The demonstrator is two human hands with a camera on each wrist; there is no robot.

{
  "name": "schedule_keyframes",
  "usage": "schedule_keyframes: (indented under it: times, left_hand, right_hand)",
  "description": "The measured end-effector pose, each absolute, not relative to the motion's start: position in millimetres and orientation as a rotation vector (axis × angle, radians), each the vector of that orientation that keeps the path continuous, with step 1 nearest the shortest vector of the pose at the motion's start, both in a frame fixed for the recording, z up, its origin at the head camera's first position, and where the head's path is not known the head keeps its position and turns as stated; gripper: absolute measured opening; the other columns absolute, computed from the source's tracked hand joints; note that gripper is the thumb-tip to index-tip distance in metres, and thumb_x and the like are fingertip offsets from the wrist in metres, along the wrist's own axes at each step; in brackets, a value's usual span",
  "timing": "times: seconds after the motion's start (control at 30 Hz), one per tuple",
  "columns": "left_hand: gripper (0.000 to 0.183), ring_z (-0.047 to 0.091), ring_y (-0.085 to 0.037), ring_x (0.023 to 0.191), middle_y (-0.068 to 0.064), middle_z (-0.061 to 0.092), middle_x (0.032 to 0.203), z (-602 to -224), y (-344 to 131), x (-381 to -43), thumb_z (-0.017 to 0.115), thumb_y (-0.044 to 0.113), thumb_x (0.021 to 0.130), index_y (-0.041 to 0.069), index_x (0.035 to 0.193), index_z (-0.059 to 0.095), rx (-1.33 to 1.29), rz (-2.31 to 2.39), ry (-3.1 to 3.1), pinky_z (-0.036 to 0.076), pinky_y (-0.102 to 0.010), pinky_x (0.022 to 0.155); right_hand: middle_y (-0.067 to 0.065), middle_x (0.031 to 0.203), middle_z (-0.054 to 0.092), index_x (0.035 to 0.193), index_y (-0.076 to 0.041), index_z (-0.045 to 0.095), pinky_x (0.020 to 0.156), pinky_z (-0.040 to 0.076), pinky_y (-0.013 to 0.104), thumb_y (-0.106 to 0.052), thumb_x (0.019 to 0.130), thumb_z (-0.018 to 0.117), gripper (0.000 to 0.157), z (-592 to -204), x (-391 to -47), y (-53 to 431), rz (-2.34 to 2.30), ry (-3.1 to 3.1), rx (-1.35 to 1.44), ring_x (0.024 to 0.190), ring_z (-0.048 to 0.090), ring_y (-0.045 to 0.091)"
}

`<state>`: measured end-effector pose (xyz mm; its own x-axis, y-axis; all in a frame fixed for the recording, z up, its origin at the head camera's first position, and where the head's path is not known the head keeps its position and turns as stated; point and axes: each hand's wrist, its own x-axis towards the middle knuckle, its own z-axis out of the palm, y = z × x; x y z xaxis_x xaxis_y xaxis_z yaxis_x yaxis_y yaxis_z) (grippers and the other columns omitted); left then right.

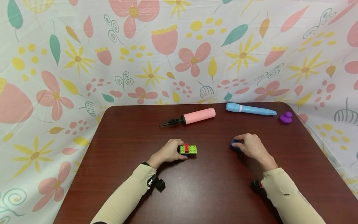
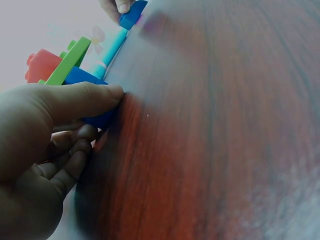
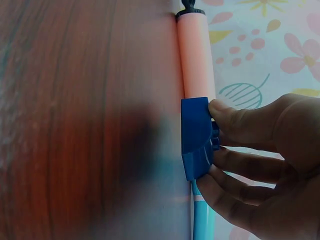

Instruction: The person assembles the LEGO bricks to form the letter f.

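Observation:
My left hand (image 1: 169,150) grips a small stack of toy bricks by its blue bottom brick (image 2: 102,118). On top of that lies a bright green studded plate (image 1: 193,149), with a red brick (image 1: 186,147) on the plate. In the left wrist view the thumb lies along the blue brick's side, close to the tabletop. Over to the right, my right hand (image 1: 251,147) pinches a blue toy brick with a curved side (image 3: 197,132) between thumb and fingers. Studs on this brick face the palm in the right wrist view. The two hands are well apart.
A wooden table (image 1: 179,199) lies under both hands. Behind them are a pink hand pump (image 1: 199,116) with a black nozzle, a light blue pump-like tube (image 1: 251,109) and a purple duck-shaped toy (image 1: 286,118). A flower-patterned cloth (image 1: 165,84) hangs along the back edge.

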<state>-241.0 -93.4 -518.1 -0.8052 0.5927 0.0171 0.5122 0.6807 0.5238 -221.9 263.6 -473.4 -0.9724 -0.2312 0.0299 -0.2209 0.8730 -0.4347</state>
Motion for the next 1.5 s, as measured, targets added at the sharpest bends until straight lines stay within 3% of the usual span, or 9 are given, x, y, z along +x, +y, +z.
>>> schedule_keyframes:
  times: [0.47,0.63,0.9,1.5]
  left_hand:
    - [0.054,0.062,-0.019,0.107,-0.003,0.066,0.112,-518.6,-93.4,-241.2,0.084,0.034,0.076,0.004,0.117,0.067,0.900,0.774,2.745,0.050,-0.032,0.092]
    - [0.055,0.061,-0.021,0.110,-0.005,0.066,0.115,-518.1,-93.4,-240.8,0.084,0.034,0.076,0.004,0.119,0.066,0.891,0.775,2.737,0.049,-0.033,0.094]
    - [0.054,0.062,-0.019,0.107,-0.003,0.067,0.112,-518.0,-93.3,-241.3,0.084,0.035,0.076,0.005,0.117,0.067,0.898,0.767,2.751,0.049,-0.032,0.093]
    - [0.056,0.061,-0.021,0.112,-0.005,0.066,0.116,-516.2,-92.5,-239.3,0.084,0.034,0.076,0.004,0.120,0.066,0.878,0.775,2.730,0.049,-0.033,0.095]
  right_hand:
    - [0.019,0.106,0.071,0.112,-0.001,0.072,0.060,0.042,0.030,-0.017,0.089,0.071,0.028,-466.7,-223.2,242.3,-0.716,3.024,-0.472,0.074,0.055,0.019]
    - [0.019,0.107,0.071,0.113,-0.001,0.071,0.067,0.049,0.037,-0.016,0.090,0.071,0.028,-465.1,-222.7,234.5,-0.717,3.031,-0.512,0.086,0.064,0.024]
    - [0.020,0.112,0.069,0.116,0.000,0.070,0.076,0.053,0.045,-0.016,0.091,0.069,0.030,-459.7,-222.7,219.9,-0.746,3.014,-0.567,0.099,0.066,0.032]
    - [0.014,0.109,0.071,0.115,-0.002,0.071,0.085,0.053,0.047,-0.016,0.091,0.069,0.028,-450.9,-220.2,191.1,-0.736,3.016,-0.726,0.102,0.065,0.029]
